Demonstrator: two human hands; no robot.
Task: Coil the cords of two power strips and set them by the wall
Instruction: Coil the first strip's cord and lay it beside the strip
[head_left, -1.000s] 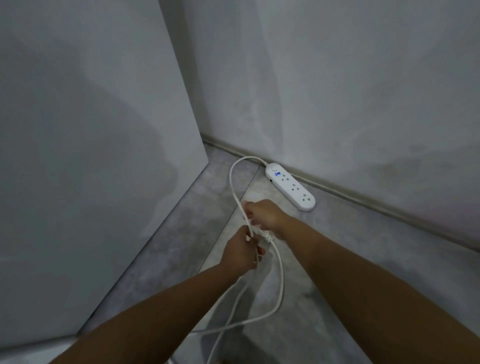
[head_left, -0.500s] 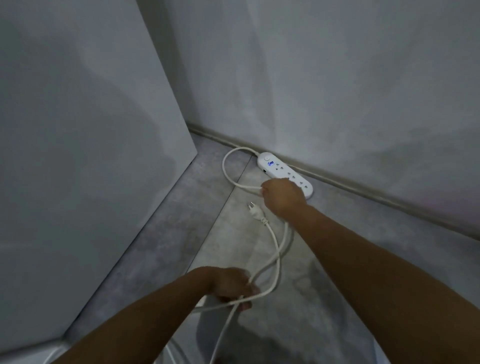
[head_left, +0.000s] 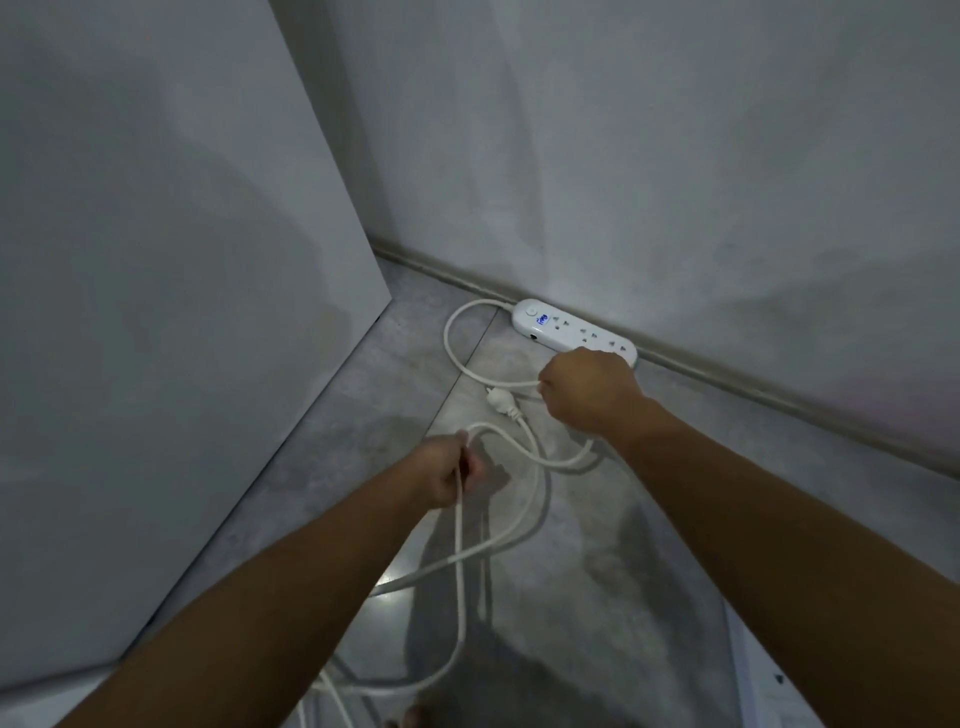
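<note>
A white power strip (head_left: 569, 330) lies on the grey floor against the skirting of the far wall. Its white cord (head_left: 453, 353) loops out to the left and back toward my right hand (head_left: 589, 392), which is closed on the cord just in front of the strip. The white plug (head_left: 500, 401) lies on the floor beside that hand. My left hand (head_left: 449, 470) is closed on another stretch of cord nearer me; from it the cord hangs down and runs in loose loops (head_left: 460, 597) toward the bottom of the view.
A tall grey panel (head_left: 182, 312) stands on the left, leaving a narrow corner with the far wall (head_left: 675, 156). A white sheet or box edge (head_left: 763, 680) shows at the bottom right. More white cord (head_left: 332, 696) lies at the bottom.
My left hand has risen from low near the floor, lifting the cord. My right hand stays by the strip, gripping the cord. The plug has shifted slightly.
</note>
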